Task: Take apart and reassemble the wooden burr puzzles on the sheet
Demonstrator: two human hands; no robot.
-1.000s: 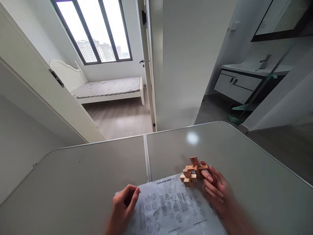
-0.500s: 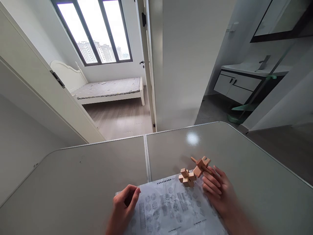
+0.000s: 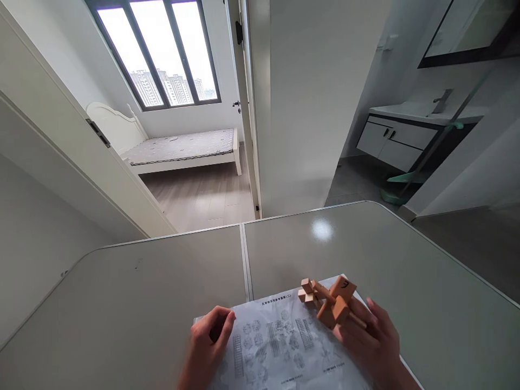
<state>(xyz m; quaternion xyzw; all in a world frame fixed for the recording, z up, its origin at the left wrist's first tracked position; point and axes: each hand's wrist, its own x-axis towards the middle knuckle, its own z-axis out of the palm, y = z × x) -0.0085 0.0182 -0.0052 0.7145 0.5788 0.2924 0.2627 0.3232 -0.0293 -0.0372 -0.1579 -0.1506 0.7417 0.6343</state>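
Observation:
My right hand (image 3: 371,336) is closed around one end of a wooden interlocking puzzle (image 3: 338,303). The piece is reddish, made of crossed blocks with a rod through it, and a dark mark shows on one block. Just behind it, a paler wooden burr puzzle (image 3: 307,292) sits at the top of the printed sheet (image 3: 284,346), partly hidden by the held one. My left hand (image 3: 209,341) rests at the sheet's left edge with its fingers curled in and nothing visible in them. Printed diagrams and text cover the sheet.
The grey table (image 3: 162,292) has a pale seam (image 3: 245,260) across it and a light-coloured rim. Beyond lie a doorway with a bed (image 3: 182,146) and, at right, a washroom with a sink cabinet (image 3: 396,141).
My right hand has turned and brought the reddish puzzle down and nearer, so it now overlaps the paler one in view. The left hand has stayed almost still.

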